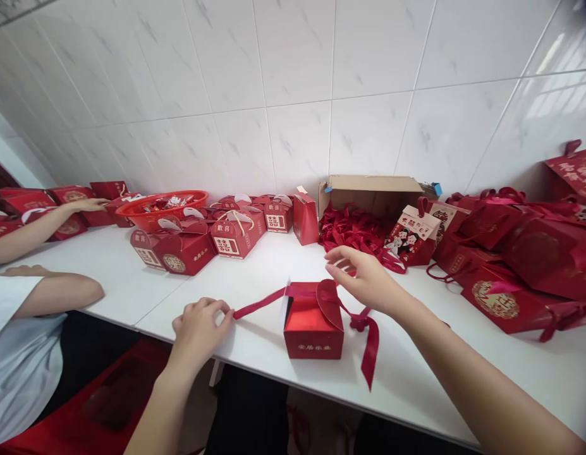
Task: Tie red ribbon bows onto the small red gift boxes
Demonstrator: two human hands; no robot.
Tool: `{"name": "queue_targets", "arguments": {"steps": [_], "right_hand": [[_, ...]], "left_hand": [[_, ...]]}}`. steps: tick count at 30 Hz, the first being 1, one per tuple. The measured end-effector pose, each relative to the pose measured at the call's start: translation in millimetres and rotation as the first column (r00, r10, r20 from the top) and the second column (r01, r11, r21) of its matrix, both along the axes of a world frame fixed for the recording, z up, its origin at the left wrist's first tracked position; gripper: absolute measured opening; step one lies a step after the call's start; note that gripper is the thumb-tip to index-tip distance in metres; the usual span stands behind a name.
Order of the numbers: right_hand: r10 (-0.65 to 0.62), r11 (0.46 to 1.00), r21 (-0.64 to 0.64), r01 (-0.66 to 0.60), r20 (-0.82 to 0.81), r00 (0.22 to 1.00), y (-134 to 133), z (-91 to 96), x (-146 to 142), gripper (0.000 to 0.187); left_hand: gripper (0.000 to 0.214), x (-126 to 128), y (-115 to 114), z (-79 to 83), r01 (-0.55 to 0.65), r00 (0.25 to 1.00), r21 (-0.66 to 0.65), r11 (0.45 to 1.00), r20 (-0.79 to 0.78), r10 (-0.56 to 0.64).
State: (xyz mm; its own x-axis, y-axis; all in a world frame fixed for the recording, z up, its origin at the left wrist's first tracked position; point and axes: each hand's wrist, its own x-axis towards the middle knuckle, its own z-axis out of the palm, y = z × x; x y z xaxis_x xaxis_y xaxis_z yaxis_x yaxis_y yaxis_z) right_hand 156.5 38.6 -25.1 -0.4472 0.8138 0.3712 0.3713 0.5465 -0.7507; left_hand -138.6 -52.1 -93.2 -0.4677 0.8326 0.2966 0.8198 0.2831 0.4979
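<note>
A small red gift box stands on the white table in front of me, a red ribbon threaded through its top. My left hand pinches the ribbon's left end, pulled out sideways. My right hand hovers over the box's upper right with fingers curled, pinching the ribbon where it leaves the box. The ribbon's other end hangs down past the table's front edge.
Several finished red boxes and a red basket stand at the back left. A cardboard carton holds red ribbons. Red gift bags pile at right. Another person's arms rest on the table at left.
</note>
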Motion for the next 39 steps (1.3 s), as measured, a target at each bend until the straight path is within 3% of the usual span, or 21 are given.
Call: {"name": "queue_targets", "arguments": {"steps": [2,5,7,9,12,14,17,20,23,26,28,29,31,33,36,39], "right_hand": [[-0.041,0.992,-0.119,0.043,0.017,0.999,-3,-8.9,11,0.020],[-0.027,0.955,-0.297,0.021,-0.016,0.999,-13,-26.1,17,0.030],[-0.009,0.917,-0.398,-0.015,-0.060,0.998,-18,-35.8,16,0.036],[-0.031,0.894,-0.447,-0.003,-0.069,0.997,-21,-41.2,13,0.041],[-0.064,0.894,-0.446,0.046,-0.027,0.998,-22,-39.9,11,0.040],[-0.072,0.901,-0.428,0.066,0.001,0.997,-21,-34.5,12,0.039],[-0.094,0.908,-0.410,0.086,0.000,0.996,-18,-27.4,17,0.042],[-0.131,0.919,-0.378,0.116,-0.016,0.991,-14,-29.0,23,0.038],[-0.187,0.952,-0.253,0.175,-0.026,0.982,-12,-37.1,30,0.034],[-0.316,0.946,-0.104,0.306,-0.099,0.944,-20,-41.1,39,0.028],[-0.319,0.945,-0.111,0.307,-0.108,0.942,-34,-40.1,44,0.028],[-0.262,0.957,-0.149,0.250,-0.067,0.963,-43,-39.3,45,0.030],[-0.059,0.965,-0.249,0.077,0.079,0.995,-60,-39.5,46,0.035],[0.093,0.952,-0.306,-0.021,0.222,0.971,-72,-43.5,44,0.033],[0.076,0.943,-0.334,0.008,0.239,0.968,-78,-55.3,36,0.024],[-0.071,0.906,-0.419,0.063,-0.003,0.997,-72,-66.2,27,0.024]], "left_hand": [[0.013,-3,0,2.6,-0.021,0.997,0.131,0.991,0.078,0.010],[0.022,18,9,12.7,0.111,0.924,0.300,0.947,0.320,-0.209],[0.030,41,16,20.4,0.256,0.779,0.352,0.900,0.476,-0.407],[0.035,64,22,27.2,0.386,0.609,0.367,0.846,0.587,-0.533],[0.036,84,23,33.5,0.532,0.385,0.306,0.790,0.743,-0.548],[0.033,86,21,34.4,0.577,0.314,0.264,0.773,0.802,-0.508],[0.038,77,20,31.1,0.572,0.296,0.236,0.785,0.833,-0.466],[0.037,63,21,24.0,0.523,0.348,0.196,0.829,0.839,-0.418],[0.032,52,20,16.1,0.486,0.474,0.152,0.861,0.781,-0.406],[0.028,46,11,11.0,0.293,0.706,0.249,0.923,0.595,-0.385],[0.024,45,0,9.9,0.204,0.818,0.310,0.929,0.467,-0.335],[0.022,46,-6,9.7,0.229,0.831,0.292,0.928,0.438,-0.343],[0.020,51,-19,8.9,0.371,0.782,0.186,0.910,0.467,-0.414],[0.018,59,-27,6.5,0.474,0.698,0.112,0.873,0.556,-0.451],[0.028,69,-25,0.6,0.447,0.566,0.163,0.880,0.709,-0.419],[0.042,76,-10,-1.4,0.344,0.401,0.256,0.904,0.830,-0.387]]}}
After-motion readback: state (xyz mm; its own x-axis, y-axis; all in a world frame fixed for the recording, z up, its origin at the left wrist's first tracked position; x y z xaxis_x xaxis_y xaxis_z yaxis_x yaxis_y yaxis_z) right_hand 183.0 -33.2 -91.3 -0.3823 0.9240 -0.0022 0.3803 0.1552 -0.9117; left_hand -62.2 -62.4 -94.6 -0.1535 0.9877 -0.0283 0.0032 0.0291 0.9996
